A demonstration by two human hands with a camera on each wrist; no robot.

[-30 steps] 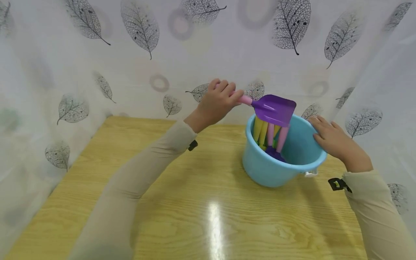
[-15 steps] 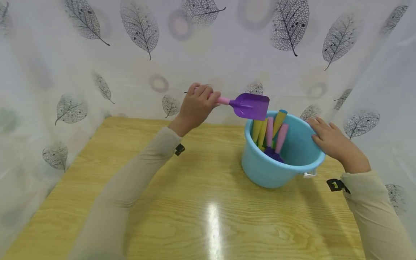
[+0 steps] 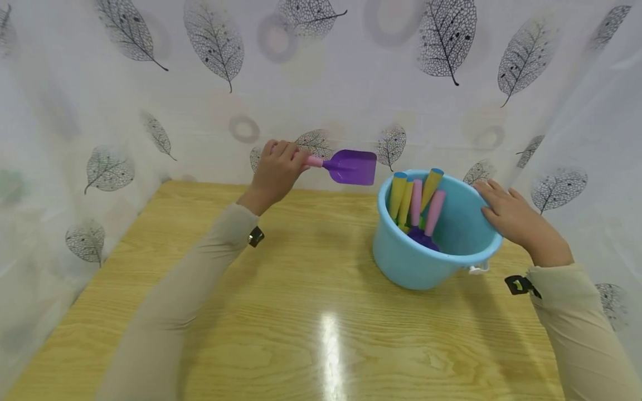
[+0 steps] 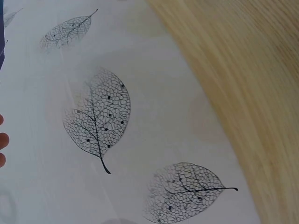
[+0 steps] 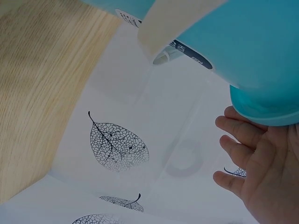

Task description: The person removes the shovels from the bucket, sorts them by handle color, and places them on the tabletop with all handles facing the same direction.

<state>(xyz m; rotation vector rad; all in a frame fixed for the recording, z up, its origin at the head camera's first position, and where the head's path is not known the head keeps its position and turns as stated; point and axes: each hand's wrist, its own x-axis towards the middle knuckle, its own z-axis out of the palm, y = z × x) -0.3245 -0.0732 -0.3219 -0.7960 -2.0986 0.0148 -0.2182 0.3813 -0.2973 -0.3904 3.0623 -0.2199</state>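
Observation:
In the head view, my left hand (image 3: 276,174) grips the pink handle of a toy shovel (image 3: 353,167) with a purple blade, held above the back of the table. A light blue bucket (image 3: 418,267) stands to its right. Inside lean several toy tools: yellow handles (image 3: 398,195) with blue ends and pink handles (image 3: 435,211) with purple lower parts. My right hand (image 3: 516,217) rests on the bucket's right rim. The right wrist view has its fingers (image 5: 238,154) mostly straight beside the rim. Only fingertips (image 4: 2,140) of the left hand show in its own wrist view.
The wooden table (image 3: 281,317) reaches to a pale curtain (image 3: 321,72) with leaf prints, which hangs behind and at both sides. A white handle joint (image 3: 478,268) sticks out from the bucket's front right, and its pale handle (image 5: 173,23) shows in the right wrist view.
My left hand has carried the toy shovel left and slightly down, away from above the bucket. The yellow handles behind it have come into full sight. The right hand stays on the rim.

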